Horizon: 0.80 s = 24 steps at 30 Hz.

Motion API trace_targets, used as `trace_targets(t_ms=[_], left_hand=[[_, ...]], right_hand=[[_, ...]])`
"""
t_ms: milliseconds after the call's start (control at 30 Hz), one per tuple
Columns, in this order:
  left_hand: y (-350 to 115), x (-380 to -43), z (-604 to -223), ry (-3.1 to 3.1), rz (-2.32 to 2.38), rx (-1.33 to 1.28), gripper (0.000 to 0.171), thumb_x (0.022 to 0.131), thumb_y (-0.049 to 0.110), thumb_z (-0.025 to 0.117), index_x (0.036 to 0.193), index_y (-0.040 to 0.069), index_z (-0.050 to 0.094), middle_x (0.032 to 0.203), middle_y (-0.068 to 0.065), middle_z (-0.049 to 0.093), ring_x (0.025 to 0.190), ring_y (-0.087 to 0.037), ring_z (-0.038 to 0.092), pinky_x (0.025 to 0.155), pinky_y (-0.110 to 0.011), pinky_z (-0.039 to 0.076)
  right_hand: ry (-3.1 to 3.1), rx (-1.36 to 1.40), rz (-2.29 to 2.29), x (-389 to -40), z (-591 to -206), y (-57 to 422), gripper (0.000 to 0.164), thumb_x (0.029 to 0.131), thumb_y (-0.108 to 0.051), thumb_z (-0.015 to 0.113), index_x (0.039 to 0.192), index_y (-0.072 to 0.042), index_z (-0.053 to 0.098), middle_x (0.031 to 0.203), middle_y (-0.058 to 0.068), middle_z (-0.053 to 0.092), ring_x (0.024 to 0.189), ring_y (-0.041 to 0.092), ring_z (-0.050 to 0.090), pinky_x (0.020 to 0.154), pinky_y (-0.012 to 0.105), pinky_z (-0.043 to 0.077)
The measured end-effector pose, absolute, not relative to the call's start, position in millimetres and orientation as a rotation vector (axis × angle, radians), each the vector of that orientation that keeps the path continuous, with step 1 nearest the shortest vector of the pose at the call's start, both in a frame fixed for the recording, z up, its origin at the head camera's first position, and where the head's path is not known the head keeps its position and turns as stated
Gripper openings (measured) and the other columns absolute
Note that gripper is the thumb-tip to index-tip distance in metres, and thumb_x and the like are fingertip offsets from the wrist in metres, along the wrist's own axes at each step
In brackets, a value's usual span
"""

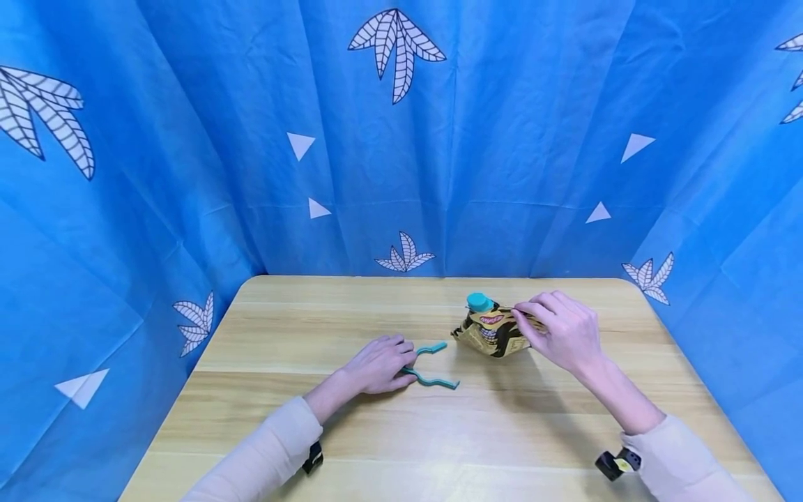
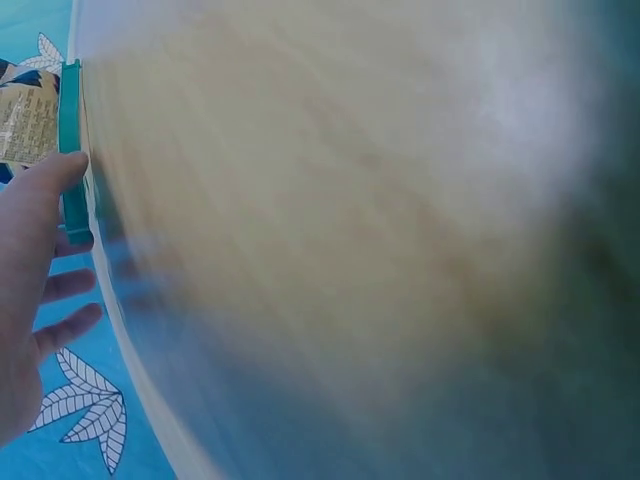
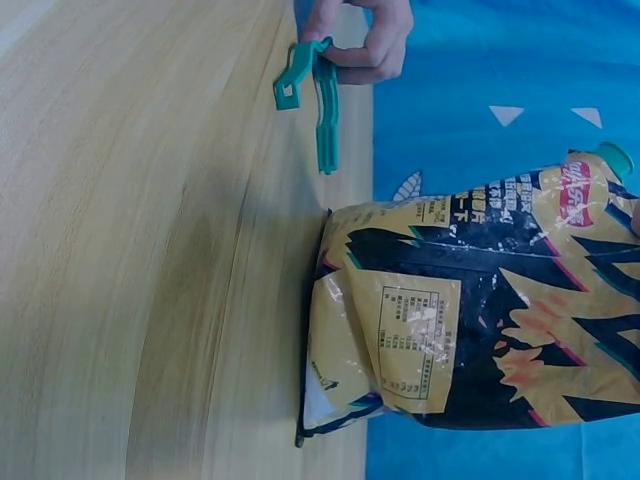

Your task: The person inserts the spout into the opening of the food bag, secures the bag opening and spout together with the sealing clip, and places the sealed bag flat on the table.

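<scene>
My left hand (image 1: 379,364) pinches a teal bag clip (image 1: 439,383) near its hinge, and the clip's two arms are spread apart just above the table. In the left wrist view the thumb lies on the clip (image 2: 70,130) while the other fingers are spaced apart. To the right, my right hand (image 1: 560,329) pinches the top edge of a gold and black snack bag (image 1: 495,335). The bag (image 3: 430,320) stands with its bottom on the table. A round teal cap (image 1: 479,302) sits at the bag's upper left corner. Most of the right hand is outside the right wrist view.
The light wooden table (image 1: 502,432) lies under both hands. A blue curtain (image 1: 521,139) with white leaf prints hangs around its back and sides. Dark wrist devices show at the left cuff and the right cuff.
</scene>
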State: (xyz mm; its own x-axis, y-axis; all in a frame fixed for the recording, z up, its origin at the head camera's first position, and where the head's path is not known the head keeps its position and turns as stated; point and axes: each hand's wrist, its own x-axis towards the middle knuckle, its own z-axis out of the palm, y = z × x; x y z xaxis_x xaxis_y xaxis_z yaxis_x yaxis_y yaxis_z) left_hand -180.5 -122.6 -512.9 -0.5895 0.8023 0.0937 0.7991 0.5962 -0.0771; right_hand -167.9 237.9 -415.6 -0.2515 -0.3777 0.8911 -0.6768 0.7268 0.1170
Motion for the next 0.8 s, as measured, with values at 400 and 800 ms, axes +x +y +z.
trace_targets(t_ms=[400, 800], left_hand=[[-122.2, -182.4, -510.9, -2.630, -0.023, -1.371, 0.030, 0.101, 0.051, 0.065, 0.088, 0.025, 0.057, 0.088, 0.011, 0.056, 0.083, -0.009, 0.046, 0.072, -0.024, 0.040], [-122.6, -183.5, -500.9, -2.604, -0.097, -1.373, 0.026, 0.100, 0.047, 0.069, 0.092, 0.023, 0.062, 0.091, 0.010, 0.061, 0.086, -0.009, 0.051, 0.074, -0.023, 0.047]], right_hand=[[-1.874, 0.824, 0.337, -167.3, -414.2, 237.6, 0.028, 0.099, -0.031, 0.064, 0.084, -0.012, 0.080, 0.073, 0.002, 0.072, 0.060, 0.020, 0.063, 0.044, 0.031, 0.044], [-1.875, 0.826, 0.338, -167.0, -414.4, 237.0, 0.027, 0.099, -0.030, 0.065, 0.084, -0.012, 0.080, 0.073, 0.001, 0.071, 0.060, 0.020, 0.063, 0.044, 0.032, 0.044]])
